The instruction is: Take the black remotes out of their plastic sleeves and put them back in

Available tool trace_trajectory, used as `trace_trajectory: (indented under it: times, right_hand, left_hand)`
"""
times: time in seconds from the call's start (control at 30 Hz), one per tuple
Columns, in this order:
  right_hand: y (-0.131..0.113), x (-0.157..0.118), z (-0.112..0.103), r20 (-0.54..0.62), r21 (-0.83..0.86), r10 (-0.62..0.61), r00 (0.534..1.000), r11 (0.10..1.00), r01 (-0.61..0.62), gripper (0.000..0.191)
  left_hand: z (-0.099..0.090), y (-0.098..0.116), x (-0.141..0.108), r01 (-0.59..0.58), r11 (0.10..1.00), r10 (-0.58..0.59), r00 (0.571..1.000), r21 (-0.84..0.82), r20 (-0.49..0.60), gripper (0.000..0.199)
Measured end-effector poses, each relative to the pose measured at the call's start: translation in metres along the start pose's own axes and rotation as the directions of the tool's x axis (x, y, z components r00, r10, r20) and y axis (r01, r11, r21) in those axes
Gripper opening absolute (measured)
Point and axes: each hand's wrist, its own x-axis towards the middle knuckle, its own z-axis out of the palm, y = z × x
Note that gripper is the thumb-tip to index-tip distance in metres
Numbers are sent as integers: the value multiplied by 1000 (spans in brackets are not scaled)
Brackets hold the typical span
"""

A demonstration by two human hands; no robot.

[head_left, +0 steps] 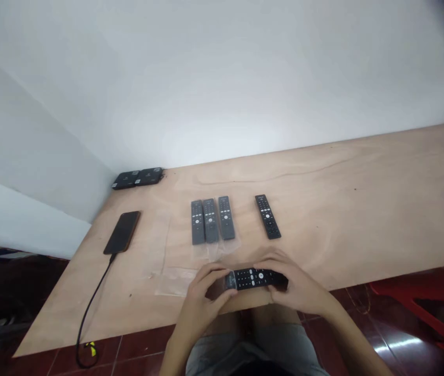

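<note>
A black remote control [248, 280] lies sideways between my hands above the table's near edge, its buttons facing up. My left hand [205, 293] pinches its left end, where a greyish, see-through plastic covering shows. The other end is gripped by my right hand [298, 284], thumb below and fingers above. Beyond my hands, three greyish remotes in clear plastic sleeves [210, 222] lie side by side. A bare black remote [268, 216] rests apart to their right. Next to my left hand, a clear plastic sleeve [173, 282] lies flat on the wood.
On the left of the wooden table [343, 209] lies a phone [123, 232] with a black cable [92, 308] hanging over the front edge. Two black boxes [149, 176] sit in the far left corner by the white wall. A red stool [413, 297] stands at right.
</note>
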Motion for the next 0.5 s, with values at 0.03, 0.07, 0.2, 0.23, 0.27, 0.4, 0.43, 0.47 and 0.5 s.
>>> trace_trajectory:
  times: [0.03, 0.07, 0.2, 0.23, 0.27, 0.4, 0.43, 0.47, 0.5]
  right_hand:
    - [0, 0, 0, -2, 13, -3, 1000, 1000, 3, 72]
    - [0, -1, -1, -3, 28, -7, 1000, 1000, 7, 72]
    - [-1, -4, -4, -8, 104, -15, 1000, 994, 16, 68]
    - [-2, -5, -5, -8, 119, -16, 1000, 993, 17, 67]
    - [-2, -5, -5, -8, 130, -18, 1000, 991, 19, 65]
    - [-2, -4, -5, 2, 135, -23, 1000, 991, 23, 64]
    - [-2, -4, -4, 4, 130, -25, 1000, 991, 24, 65]
    - [-1, -4, -3, 5, 125, -25, 1000, 992, 24, 65]
    - [-1, -4, -3, 8, 119, -22, 1000, 993, 21, 65]
  left_hand:
    - [-2, 1, 0, 6, 1000, -6, 1000, 0, 5, 36]
    - [-5, 1, -1, 12, 1000, -12, 1000, 3, 12, 38]
    - [-16, 1, -3, 29, 999, -31, 998, 26, 48, 48]
    - [-18, 1, -4, 35, 999, -36, 998, 27, 58, 50]
    - [-19, 0, -5, 40, 999, -42, 997, 25, 69, 51]
    - [-16, -3, -7, 41, 999, -42, 995, 15, 93, 46]
    - [-15, -4, -7, 35, 999, -36, 996, 14, 87, 45]
    - [-13, -4, -7, 28, 1000, -29, 997, 12, 77, 45]
    - [-12, -4, -7, 22, 1000, -23, 997, 12, 67, 44]
